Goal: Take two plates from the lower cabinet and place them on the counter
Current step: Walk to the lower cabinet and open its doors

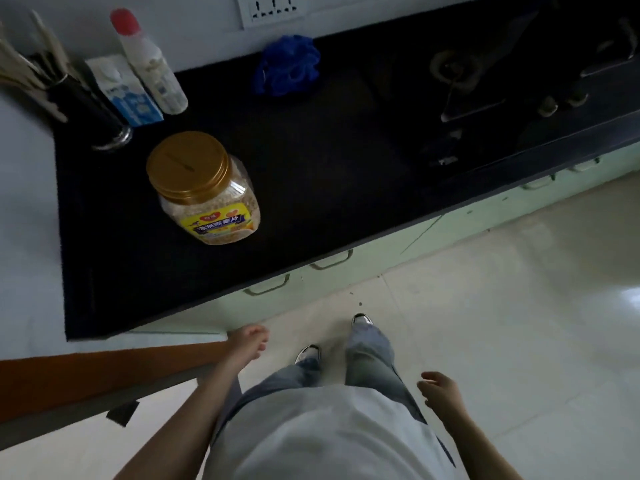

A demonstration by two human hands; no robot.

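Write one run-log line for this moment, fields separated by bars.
stage: before fetch | left hand: empty, low by cabinet | right hand: empty, free | cabinet doors: closed | plates: none seen | counter: jar

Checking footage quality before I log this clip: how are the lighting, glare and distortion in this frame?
Head view: dim overall, the black counter and the stove at upper right nearly lost in shadow; window glare on the floor at right; wide-angle bending tilts the counter edge; the utensil holder is softly blurred; the jar and both hands, left and right, read clearly.
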